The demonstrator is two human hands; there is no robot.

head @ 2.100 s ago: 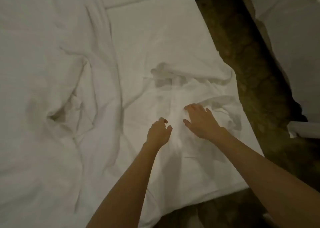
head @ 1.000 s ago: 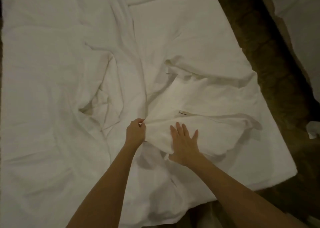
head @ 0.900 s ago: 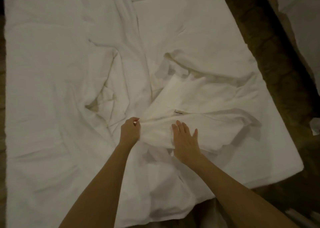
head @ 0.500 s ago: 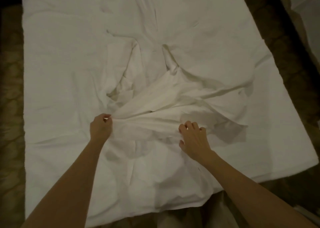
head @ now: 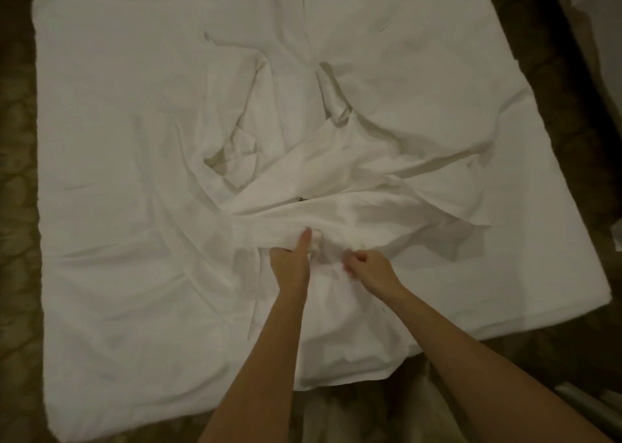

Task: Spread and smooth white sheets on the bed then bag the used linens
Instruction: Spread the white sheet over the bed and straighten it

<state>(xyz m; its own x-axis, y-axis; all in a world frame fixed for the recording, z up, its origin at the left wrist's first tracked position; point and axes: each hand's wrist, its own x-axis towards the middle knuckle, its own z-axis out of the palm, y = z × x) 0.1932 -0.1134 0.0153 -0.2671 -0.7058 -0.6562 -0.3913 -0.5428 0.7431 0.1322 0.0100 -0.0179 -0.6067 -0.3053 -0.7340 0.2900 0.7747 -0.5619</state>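
Observation:
A white sheet (head: pixel 353 180) lies rumpled and bunched across the middle of the bed (head: pixel 101 139), with deep folds and a loose flap at the right. My left hand (head: pixel 292 260) grips a gathered ridge of the sheet, thumb stretched forward along the cloth. Close beside it, my right hand (head: pixel 368 269) has its fingers curled into the same bunch of fabric. Both hands meet near the front middle of the bed. The sheet's near edge hangs over the foot of the bed between my forearms.
Dark patterned carpet (head: pixel 16 207) borders the bed on the left, right and front. More white linen (head: pixel 336 419) lies on the floor below the bed's foot. A second white-covered piece (head: pixel 602 21) stands at the far right, and a small white item (head: pixel 617 237) sits at the right edge.
Both hands have come together at the middle, my left moving right and my right closing from flat onto the cloth. The sheet is gathered more tightly; the view has shifted so the whole bed shows.

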